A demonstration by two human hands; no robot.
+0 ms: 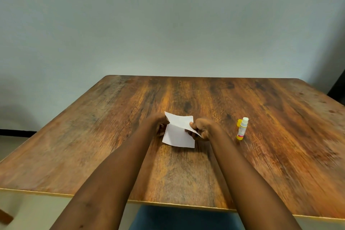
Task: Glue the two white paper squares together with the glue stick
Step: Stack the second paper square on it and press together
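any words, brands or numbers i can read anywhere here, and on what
None can be read.
Glue stick: its label shows coloured bands and faint print, too small and blurred to read.
Paper squares, held between the left hand and right hand: blank white, no writing visible.
Table and wall: no text.

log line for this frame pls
left hand: holds white paper squares | right hand: pinches same | yellow-white glue stick: uncapped, on wooden table

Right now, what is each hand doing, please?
Left hand: closed on the left edge of the upper paper.
Right hand: fingers pinch the same paper's right edge.
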